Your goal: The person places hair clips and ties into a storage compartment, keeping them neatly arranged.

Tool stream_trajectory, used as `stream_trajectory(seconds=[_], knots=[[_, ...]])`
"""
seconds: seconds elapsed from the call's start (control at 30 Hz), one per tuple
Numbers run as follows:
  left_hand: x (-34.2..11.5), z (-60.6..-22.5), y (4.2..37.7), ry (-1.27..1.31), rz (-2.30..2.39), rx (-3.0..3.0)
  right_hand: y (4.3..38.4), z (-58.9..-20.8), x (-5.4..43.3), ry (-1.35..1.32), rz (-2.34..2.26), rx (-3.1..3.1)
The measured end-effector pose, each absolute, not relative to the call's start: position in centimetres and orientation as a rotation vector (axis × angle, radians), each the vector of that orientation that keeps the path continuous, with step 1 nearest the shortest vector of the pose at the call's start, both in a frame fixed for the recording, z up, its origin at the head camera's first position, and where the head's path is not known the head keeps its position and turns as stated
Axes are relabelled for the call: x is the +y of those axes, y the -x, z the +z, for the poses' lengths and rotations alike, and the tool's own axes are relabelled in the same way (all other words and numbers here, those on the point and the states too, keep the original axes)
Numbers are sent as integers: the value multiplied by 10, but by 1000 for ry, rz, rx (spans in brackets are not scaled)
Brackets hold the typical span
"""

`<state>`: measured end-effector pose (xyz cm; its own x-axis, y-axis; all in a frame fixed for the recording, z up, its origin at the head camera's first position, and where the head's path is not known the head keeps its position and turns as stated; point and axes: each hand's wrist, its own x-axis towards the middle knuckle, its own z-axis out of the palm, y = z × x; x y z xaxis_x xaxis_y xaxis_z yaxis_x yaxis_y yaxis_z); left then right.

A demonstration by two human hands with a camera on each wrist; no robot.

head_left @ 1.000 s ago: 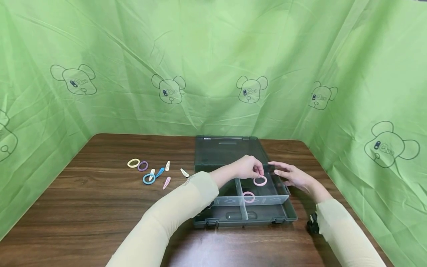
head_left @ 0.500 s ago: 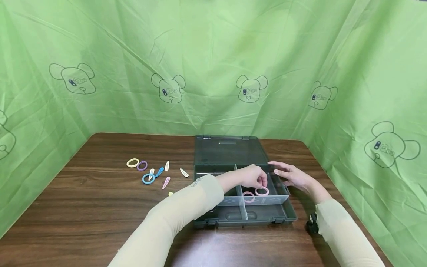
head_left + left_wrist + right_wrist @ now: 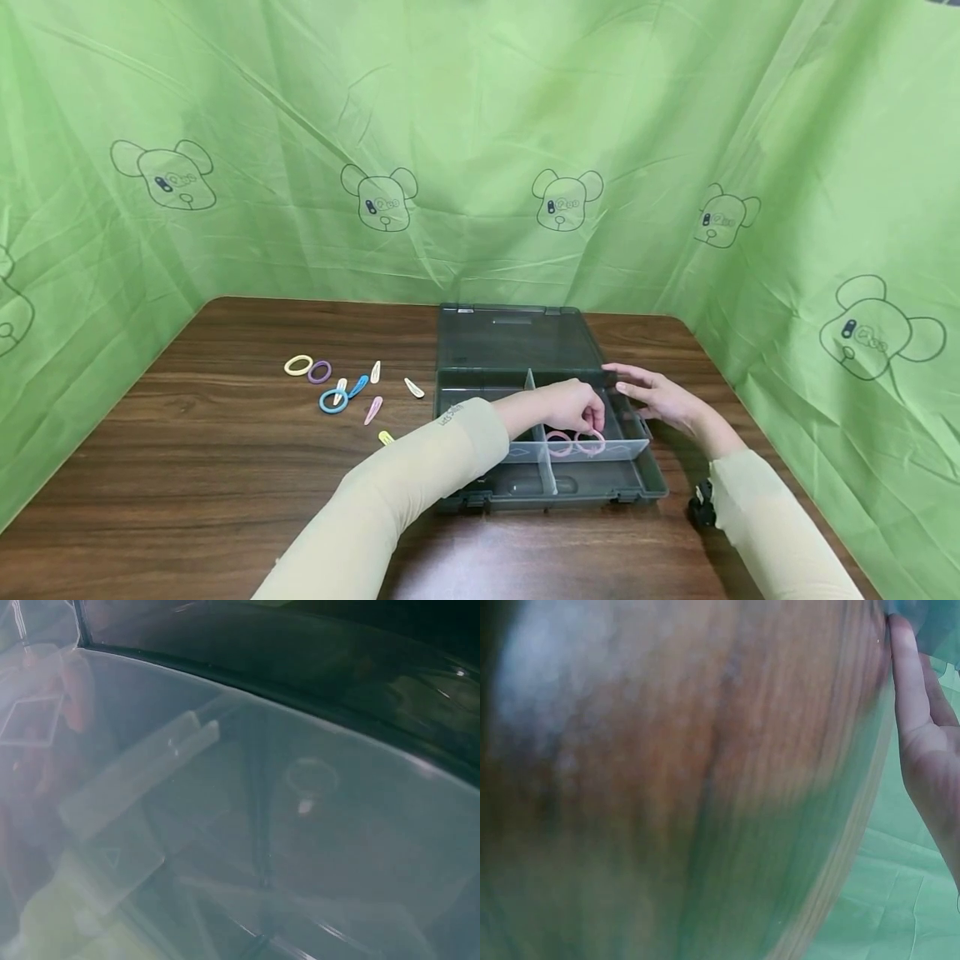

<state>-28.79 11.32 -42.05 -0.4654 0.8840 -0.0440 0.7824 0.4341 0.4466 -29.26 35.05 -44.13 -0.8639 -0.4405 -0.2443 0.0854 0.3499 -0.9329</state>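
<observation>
A dark translucent organizer box [image 3: 551, 503] stands with its lid [image 3: 517, 337] laid back. My left hand [image 3: 572, 406] reaches into its right back compartment and pinches a pink hair tie [image 3: 603, 443] at the top. Beside that ring lies a second pink hair tie [image 3: 547, 444], both seen through the clear divider [image 3: 626, 450]. My right hand [image 3: 666, 403] rests against the box's right side, fingers extended; in the right wrist view a finger [image 3: 909, 682] touches the box edge. The left wrist view mostly shows hazy clear plastic, with the held ring not clearly visible.
Left of the box lie a yellow hair tie [image 3: 287, 367], a purple one [image 3: 310, 372], a blue one [image 3: 321, 404] and several snap hair clips, including a pink clip [image 3: 373, 410] and a yellow clip [image 3: 386, 437]. Green curtains surround the wooden table [image 3: 187, 467].
My left hand has moved down and toward the front of the compartment, bringing the pink hair tie beside the other one. The right hand has stayed in place.
</observation>
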Motion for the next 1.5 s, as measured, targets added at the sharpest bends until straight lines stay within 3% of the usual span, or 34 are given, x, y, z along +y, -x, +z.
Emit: stream_trajectory(seconds=[0.73,1.5], knots=[[95,-394,293,-1566,712,2270,288,-434,347,300,-1539,2155],[29,-341,254,-1560,787,2405,281,-430,342,270,-1554,2150]])
